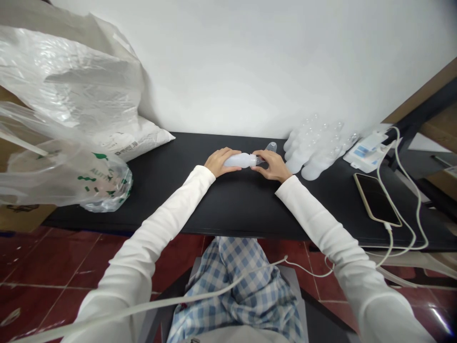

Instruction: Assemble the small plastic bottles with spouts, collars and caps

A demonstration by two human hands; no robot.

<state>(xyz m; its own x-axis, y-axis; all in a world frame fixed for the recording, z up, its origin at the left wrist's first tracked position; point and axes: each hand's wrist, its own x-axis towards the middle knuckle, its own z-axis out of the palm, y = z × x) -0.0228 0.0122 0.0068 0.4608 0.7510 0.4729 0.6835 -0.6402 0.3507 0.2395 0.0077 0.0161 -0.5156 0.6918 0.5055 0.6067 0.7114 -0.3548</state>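
Note:
Over the black tabletop, a translucent white plastic bottle lies sideways between my two hands. My left hand wraps around its base end, thumb on the near side and fingers on the far side. At the neck end, my right hand pinches the bottle's clear top with thumb and fingertips; the fingers partly cover that piece. Just behind the right hand is a clear plastic cap, partly hidden by it. To the right, several similar white bottles with clear tops lie in a cluster against the wall.
A large white plastic sack and a clear bag with green print stand at the left. On the right lie a white-and-blue packet and a phone with a plugged-in white cable. Another white cable crosses my lap.

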